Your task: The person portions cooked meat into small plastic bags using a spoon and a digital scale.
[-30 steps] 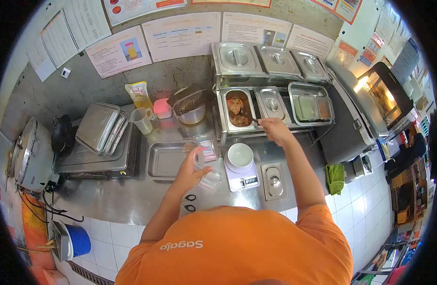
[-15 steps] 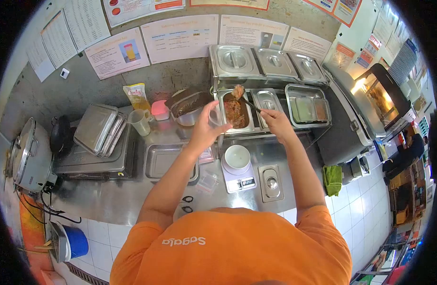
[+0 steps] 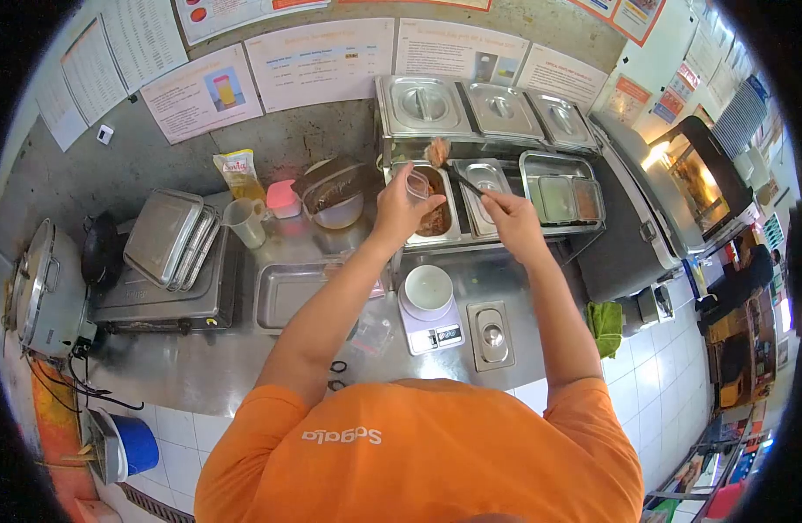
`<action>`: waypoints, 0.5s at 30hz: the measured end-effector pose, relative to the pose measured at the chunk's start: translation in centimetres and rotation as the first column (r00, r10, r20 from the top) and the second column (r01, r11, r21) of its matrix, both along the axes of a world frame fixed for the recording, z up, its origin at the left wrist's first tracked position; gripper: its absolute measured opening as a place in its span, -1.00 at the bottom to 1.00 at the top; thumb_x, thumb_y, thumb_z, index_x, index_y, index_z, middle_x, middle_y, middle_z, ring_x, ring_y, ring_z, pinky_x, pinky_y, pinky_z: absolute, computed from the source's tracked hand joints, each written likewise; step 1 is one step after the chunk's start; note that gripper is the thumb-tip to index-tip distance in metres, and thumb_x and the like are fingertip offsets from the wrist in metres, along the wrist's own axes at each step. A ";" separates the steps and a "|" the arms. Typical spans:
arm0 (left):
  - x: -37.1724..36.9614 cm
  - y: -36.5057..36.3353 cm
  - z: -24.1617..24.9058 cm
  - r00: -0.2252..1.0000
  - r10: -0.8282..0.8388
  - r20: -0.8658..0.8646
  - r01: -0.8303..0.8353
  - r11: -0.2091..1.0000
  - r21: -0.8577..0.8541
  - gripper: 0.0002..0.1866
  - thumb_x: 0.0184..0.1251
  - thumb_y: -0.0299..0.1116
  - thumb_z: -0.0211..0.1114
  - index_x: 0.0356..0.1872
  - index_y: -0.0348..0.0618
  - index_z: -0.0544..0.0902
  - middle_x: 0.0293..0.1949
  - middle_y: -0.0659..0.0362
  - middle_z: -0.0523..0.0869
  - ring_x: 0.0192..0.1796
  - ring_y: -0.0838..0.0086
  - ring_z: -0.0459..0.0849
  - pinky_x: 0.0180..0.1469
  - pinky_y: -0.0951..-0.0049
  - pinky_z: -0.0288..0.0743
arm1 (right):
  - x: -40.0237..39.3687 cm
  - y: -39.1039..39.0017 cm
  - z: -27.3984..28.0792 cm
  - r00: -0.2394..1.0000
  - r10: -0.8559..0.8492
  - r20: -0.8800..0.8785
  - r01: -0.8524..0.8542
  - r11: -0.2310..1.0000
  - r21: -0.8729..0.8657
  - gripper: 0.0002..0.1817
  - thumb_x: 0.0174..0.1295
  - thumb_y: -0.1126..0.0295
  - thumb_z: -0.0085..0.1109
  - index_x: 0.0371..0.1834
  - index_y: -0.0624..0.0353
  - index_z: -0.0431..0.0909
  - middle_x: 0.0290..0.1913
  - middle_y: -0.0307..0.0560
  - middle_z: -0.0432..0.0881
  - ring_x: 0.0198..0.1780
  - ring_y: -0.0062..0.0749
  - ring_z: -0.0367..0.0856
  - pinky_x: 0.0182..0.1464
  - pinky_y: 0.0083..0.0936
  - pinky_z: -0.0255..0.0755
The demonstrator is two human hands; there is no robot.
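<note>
My left hand [image 3: 403, 209] is closed around a small clear plastic cup [image 3: 417, 184], held over a steel food pan [image 3: 454, 228] of reddish-brown chunky food [image 3: 434, 222]. In my right hand [image 3: 514, 225] is the black handle of a serving spoon [image 3: 465, 181]. A lump of pale brown food [image 3: 438, 152] sits on its raised end, just above and right of the cup; the spoon's bowl is hidden under it. Below my hands, a white bowl [image 3: 429, 288] rests on a kitchen scale [image 3: 434, 336], whose display digits are too small to read.
Lidded steel pans [image 3: 423, 103] line the upper rack. A lidded pan [image 3: 486, 185] and a tray with two containers [image 3: 560, 199] stand right of the food pan. A steel tray [image 3: 275, 305], a pitcher [image 3: 246, 222], stacked trays [image 3: 166, 235] and a small lidded pan [image 3: 491, 338] are around.
My left hand has moved right and turned, bringing the cup over the food pan and closer to the spoon. The loaded spoon has risen slightly relative to the pan.
</note>
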State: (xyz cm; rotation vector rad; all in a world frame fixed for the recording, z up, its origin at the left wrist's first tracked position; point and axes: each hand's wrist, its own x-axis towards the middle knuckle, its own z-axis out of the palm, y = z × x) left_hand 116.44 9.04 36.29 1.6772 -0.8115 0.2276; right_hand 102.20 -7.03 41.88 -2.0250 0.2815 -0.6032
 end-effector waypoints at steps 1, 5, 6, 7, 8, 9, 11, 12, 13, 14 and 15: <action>0.3 -0.5 -0.4 1.000 0.000 -0.007 0.000 1.000 0.006 -0.11 -0.09 0.02 0.52 0.18 -0.40 0.38 0.02 -0.19 0.59 0.09 0.05 0.59 0.14 0.24 0.43 | 0.1 0.0 0.1 1.000 -0.009 0.023 0.011 0.997 -0.075 -0.72 0.27 0.34 0.15 -0.04 0.26 0.62 -0.47 -0.05 0.67 -0.46 -0.46 0.57 -0.34 -0.50 0.42; -0.3 -1.1 0.9 0.997 -0.012 -0.071 0.011 1.000 -0.012 -0.13 -0.08 0.03 0.51 0.15 -0.43 0.40 -0.06 -0.17 0.64 0.02 0.03 0.62 0.07 0.24 0.45 | -1.2 2.9 2.3 0.997 -0.081 0.010 0.080 0.942 -0.325 -0.75 0.24 0.37 0.15 -0.07 0.20 0.64 -0.43 0.13 0.67 -0.40 -0.17 0.66 -0.31 -0.39 0.45; -0.3 -1.1 1.1 0.997 -0.020 -0.074 0.019 1.000 -0.005 -0.14 -0.07 0.04 0.51 0.13 -0.43 0.41 -0.09 -0.16 0.65 -0.01 0.02 0.63 0.05 0.23 0.46 | -1.3 3.2 2.1 0.996 -0.088 0.018 0.088 0.912 -0.401 -0.76 0.23 0.37 0.15 -0.08 0.16 0.65 -0.40 0.16 0.65 -0.36 -0.08 0.65 -0.29 -0.33 0.46; -0.3 -1.3 1.3 0.997 -0.027 -0.077 0.028 1.000 0.002 -0.15 -0.07 0.05 0.50 0.12 -0.43 0.42 -0.12 -0.14 0.66 -0.04 0.01 0.64 0.02 0.23 0.46 | -1.4 3.3 2.0 0.995 -0.095 0.026 0.096 0.875 -0.474 -0.76 0.21 0.38 0.15 -0.08 0.13 0.66 -0.38 0.19 0.64 -0.32 0.01 0.64 -0.28 -0.27 0.48; 0.0 -1.6 1.0 0.997 -0.027 -0.078 0.027 1.000 0.000 -0.15 -0.07 0.05 0.50 0.12 -0.43 0.42 -0.12 -0.14 0.66 -0.04 0.01 0.64 0.02 0.23 0.46 | -1.4 3.5 1.8 0.995 -0.095 0.025 0.095 0.875 -0.476 -0.76 0.21 0.38 0.15 -0.08 0.13 0.66 -0.38 0.19 0.64 -0.32 0.01 0.64 -0.28 -0.27 0.48; 0.2 -1.9 0.7 0.998 0.026 -0.052 -0.025 1.000 0.009 -0.15 -0.07 0.06 0.50 0.11 -0.43 0.42 -0.10 -0.14 0.66 -0.02 0.01 0.63 0.05 0.22 0.43 | -1.5 3.6 1.7 0.994 -0.105 0.041 0.111 0.841 -0.530 -0.76 0.22 0.36 0.14 -0.08 0.11 0.65 -0.38 0.16 0.64 -0.32 0.02 0.64 -0.27 -0.23 0.48; 0.3 -2.1 0.4 0.997 0.078 -0.028 -0.077 0.997 0.018 -0.16 -0.07 0.07 0.49 0.10 -0.42 0.43 -0.07 -0.13 0.65 0.01 0.02 0.62 0.07 0.21 0.41 | -1.5 3.9 1.6 0.992 -0.115 0.055 0.125 0.805 -0.580 -0.76 0.22 0.34 0.14 -0.07 0.09 0.64 -0.38 0.12 0.65 -0.32 0.03 0.63 -0.27 -0.20 0.49; 0.3 -2.1 0.4 0.997 0.077 -0.031 -0.076 0.997 0.027 -0.16 -0.06 0.08 0.48 0.10 -0.41 0.42 -0.05 -0.13 0.64 0.04 0.03 0.60 0.11 0.20 0.37 | -1.5 4.1 1.8 0.990 -0.138 0.033 0.128 0.778 -0.614 -0.75 0.23 0.34 0.12 -0.05 0.07 0.63 -0.38 0.10 0.64 -0.33 0.01 0.63 -0.28 -0.18 0.49; 0.2 -2.1 0.5 0.997 0.076 -0.033 -0.075 0.997 0.035 -0.16 -0.05 0.09 0.48 0.11 -0.40 0.42 -0.02 -0.13 0.63 0.08 0.04 0.58 0.15 0.18 0.32 | -1.6 4.2 1.9 0.987 -0.161 0.011 0.130 0.751 -0.648 -0.74 0.23 0.33 0.11 -0.04 0.05 0.61 -0.39 0.08 0.64 -0.34 0.00 0.63 -0.29 -0.17 0.49; 0.2 -2.3 0.4 0.997 0.075 -0.034 -0.074 0.997 0.035 -0.16 -0.05 0.09 0.48 0.11 -0.40 0.42 -0.02 -0.13 0.63 0.08 0.04 0.58 0.15 0.18 0.32 | -1.6 4.1 1.8 0.987 -0.162 0.010 0.130 0.750 -0.648 -0.74 0.23 0.33 0.11 -0.04 0.05 0.61 -0.39 0.08 0.64 -0.34 0.00 0.63 -0.29 -0.17 0.49; 0.3 -2.3 0.2 0.996 0.082 -0.035 -0.082 0.996 0.019 -0.15 -0.05 0.10 0.47 0.12 -0.39 0.41 0.00 -0.13 0.62 0.11 0.06 0.56 0.18 0.18 0.29 | -1.6 4.1 1.7 0.986 -0.165 0.024 0.139 0.729 -0.671 -0.74 0.23 0.32 0.10 -0.04 0.04 0.61 -0.40 0.06 0.64 -0.36 -0.01 0.63 -0.30 -0.17 0.49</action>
